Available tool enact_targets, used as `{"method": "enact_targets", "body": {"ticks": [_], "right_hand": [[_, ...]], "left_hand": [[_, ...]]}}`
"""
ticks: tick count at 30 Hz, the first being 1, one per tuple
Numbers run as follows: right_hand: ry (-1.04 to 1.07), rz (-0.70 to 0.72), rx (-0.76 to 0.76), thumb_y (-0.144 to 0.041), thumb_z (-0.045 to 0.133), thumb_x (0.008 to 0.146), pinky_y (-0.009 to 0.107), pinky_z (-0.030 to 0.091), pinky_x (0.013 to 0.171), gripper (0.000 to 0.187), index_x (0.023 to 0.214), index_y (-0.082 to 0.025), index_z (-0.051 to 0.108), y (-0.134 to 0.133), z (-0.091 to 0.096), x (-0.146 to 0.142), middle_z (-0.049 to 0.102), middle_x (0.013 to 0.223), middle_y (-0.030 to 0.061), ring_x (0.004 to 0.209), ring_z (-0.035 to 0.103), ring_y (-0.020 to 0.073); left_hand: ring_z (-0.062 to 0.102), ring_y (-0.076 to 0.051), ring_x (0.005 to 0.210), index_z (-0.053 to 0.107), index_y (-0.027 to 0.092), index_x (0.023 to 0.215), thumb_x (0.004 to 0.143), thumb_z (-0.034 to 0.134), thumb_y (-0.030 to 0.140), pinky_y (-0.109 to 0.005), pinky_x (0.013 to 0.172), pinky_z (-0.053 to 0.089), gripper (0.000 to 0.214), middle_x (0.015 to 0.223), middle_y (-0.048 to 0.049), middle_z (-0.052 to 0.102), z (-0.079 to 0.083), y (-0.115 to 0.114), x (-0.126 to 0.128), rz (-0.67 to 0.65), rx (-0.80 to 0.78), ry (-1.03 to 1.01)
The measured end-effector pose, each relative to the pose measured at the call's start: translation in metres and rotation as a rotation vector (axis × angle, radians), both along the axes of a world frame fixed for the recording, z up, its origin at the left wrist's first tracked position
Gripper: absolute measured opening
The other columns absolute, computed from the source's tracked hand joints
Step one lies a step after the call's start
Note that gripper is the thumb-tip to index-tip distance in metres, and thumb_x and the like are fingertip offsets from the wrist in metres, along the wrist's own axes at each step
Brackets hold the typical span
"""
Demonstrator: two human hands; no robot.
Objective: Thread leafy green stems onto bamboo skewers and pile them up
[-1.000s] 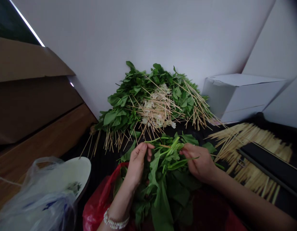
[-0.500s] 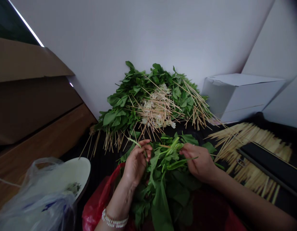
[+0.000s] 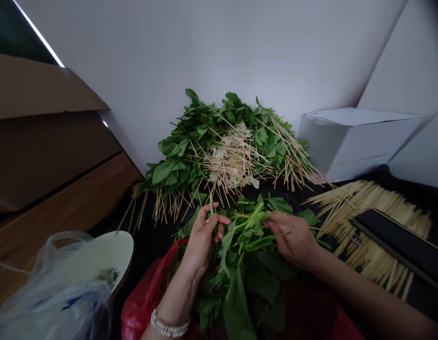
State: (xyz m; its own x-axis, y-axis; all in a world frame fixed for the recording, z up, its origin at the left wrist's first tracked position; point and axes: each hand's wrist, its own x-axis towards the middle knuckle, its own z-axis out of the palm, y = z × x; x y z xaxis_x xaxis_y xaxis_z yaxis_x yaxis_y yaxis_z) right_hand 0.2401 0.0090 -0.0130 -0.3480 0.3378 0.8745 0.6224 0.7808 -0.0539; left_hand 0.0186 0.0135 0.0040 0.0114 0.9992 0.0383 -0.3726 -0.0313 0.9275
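Note:
My left hand (image 3: 203, 236) pinches a thin green stem (image 3: 211, 206) that stands upright between its fingertips. My right hand (image 3: 293, 237) is closed on a bunch of green leafy stalks (image 3: 252, 226) at the middle. Both hands work over a heap of loose green leaves (image 3: 236, 283) lying in a red plastic bag (image 3: 148, 293) near me. A bead bracelet is on my left wrist.
A big pile of leaves threaded on bamboo skewers (image 3: 226, 151) lies against the white wall. Bare bamboo skewers (image 3: 367, 222) lie at the right beside a black tray (image 3: 399, 241). A white box (image 3: 353, 139) stands at the back right. A white plate (image 3: 112, 257) and a clear plastic bag (image 3: 55, 297) lie at the left.
My left hand has pulled a thin stem out of the bunch and turned it upright. The right hand has kept still on the stalks.

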Motion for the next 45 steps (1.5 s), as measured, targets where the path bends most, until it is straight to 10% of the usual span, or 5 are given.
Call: {"method": "enact_targets", "body": {"ticks": [6, 20, 29, 45], "right_hand": [[-0.008, -0.013, 0.0, -0.009, 0.041, 0.093, 0.025, 0.049, 0.058, 0.02, 0.089, -0.017, 0.059, 0.0, 0.0, 0.0, 0.067, 0.073, 0.0033, 0.061, 0.062, 0.0139], [-0.066, -0.043, -0.11, -0.012, 0.04, 0.094, 0.024, 0.052, 0.062, 0.022, 0.097, -0.016, 0.061, 0.0, -0.007, -0.001, 0.073, 0.088, 0.0075, 0.07, 0.067, 0.0144], [-0.106, -0.07, -0.218, -0.013, 0.04, 0.096, 0.024, 0.052, 0.068, 0.024, 0.1, -0.016, 0.063, -0.001, -0.012, -0.004, 0.072, 0.085, 0.0061, 0.075, 0.068, 0.0147], [-0.154, -0.102, -0.245, -0.01, 0.041, 0.093, 0.024, 0.048, 0.065, 0.023, 0.096, -0.017, 0.062, 0.001, -0.016, -0.002, 0.071, 0.086, 0.0058, 0.076, 0.067, 0.015]], "left_hand": [[0.049, -0.007, 0.055, 0.071, 0.013, 0.09, 0.074, 0.08, 0.038, -0.017, 0.048, 0.034, 0.031, 0.069, 0.0005, 0.061, 0.001, -0.001, 0.001, 0.022, -0.011, -0.01], [0.017, -0.004, 0.042, 0.075, 0.012, 0.1, 0.08, 0.074, 0.04, -0.018, 0.041, 0.011, 0.034, 0.046, 0.0104, 0.03, 0.003, -0.004, -0.003, -0.041, -0.072, 0.038], [0.037, -0.004, 0.045, 0.079, 0.016, 0.101, 0.076, 0.077, 0.037, -0.02, 0.043, 0.017, 0.032, 0.071, -0.0017, 0.066, 0.008, -0.008, 0.004, 0.028, 0.003, 0.159], [0.033, -0.003, 0.044, 0.08, 0.017, 0.097, 0.075, 0.078, 0.037, -0.02, 0.042, 0.019, 0.03, 0.066, -0.0001, 0.062, 0.008, -0.009, 0.005, 0.026, 0.007, 0.159]]}}
